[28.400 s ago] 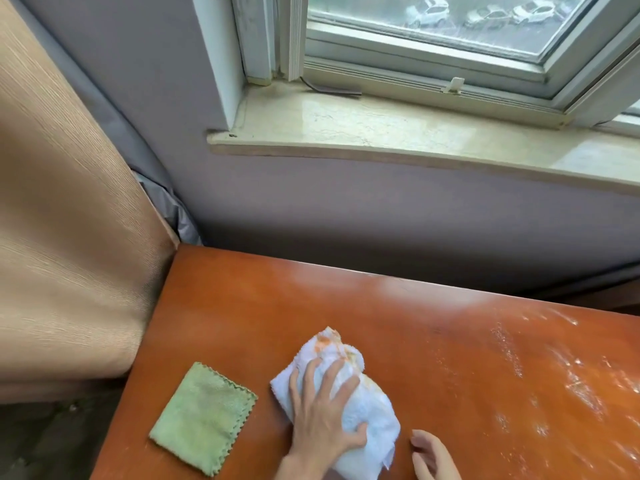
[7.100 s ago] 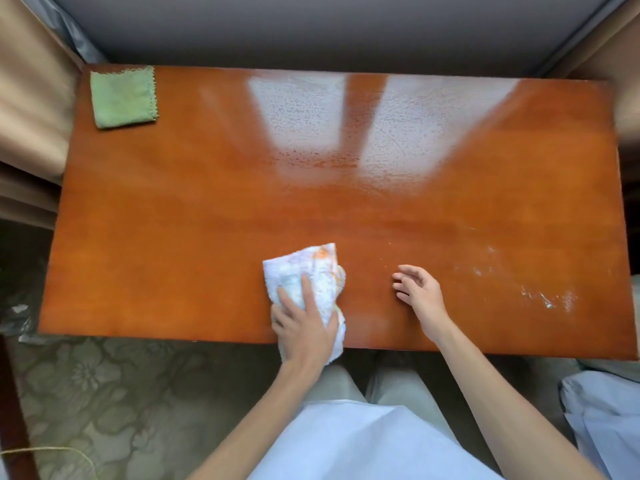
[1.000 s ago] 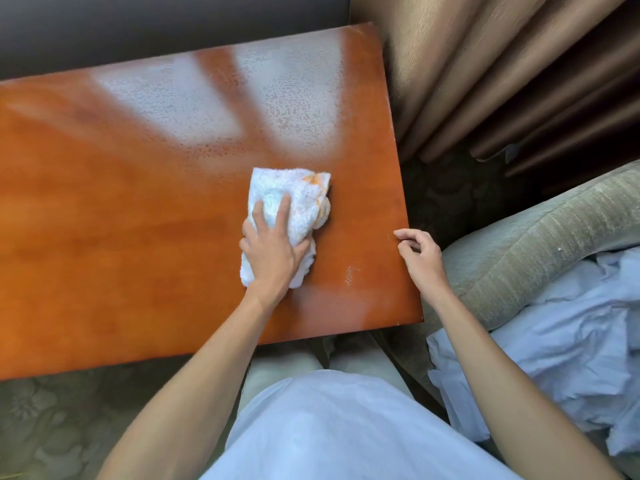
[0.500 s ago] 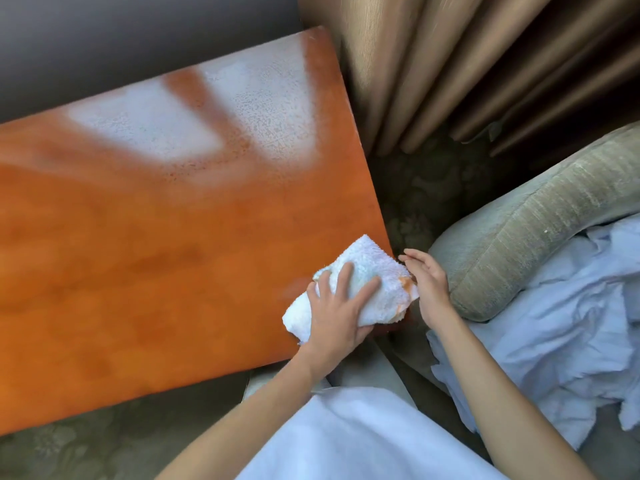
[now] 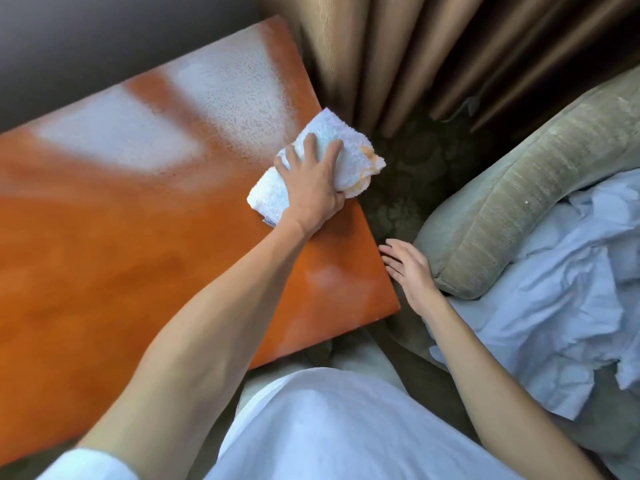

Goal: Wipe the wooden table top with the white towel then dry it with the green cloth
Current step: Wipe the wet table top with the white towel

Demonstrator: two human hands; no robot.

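As a person leans over the wooden table top [image 5: 138, 258], the left hand [image 5: 311, 181] presses a bunched white towel [image 5: 332, 161] onto the table's right edge, towards its far right corner. The fingers are spread and curled over the towel's crown, gripping it against the wood; part of the towel, stained orange along one fold, hangs just past the edge above the patterned floor. The right hand [image 5: 408, 271] hovers just beside the same edge nearer the near right corner, fingers straight and slightly apart, holding nothing; whether it touches the table's side cannot be told.

Pale window light reflects across the far half of the table, where the surface looks beaded with moisture. Tan curtains [image 5: 398, 57] hang just beyond the far right corner, and a grey-green cushion [image 5: 519, 202] with rumpled pale sheets [image 5: 554, 289] lies to the right, apart from the table.

The wiping step appears to be in hand and, judging by the towel's place at the table's end, may be near its close. The green cloth is not in view. The next move would seem to call for finishing the pass along this edge, setting the towel aside, and fetching the green cloth to dry the damp wood, the far half above all.
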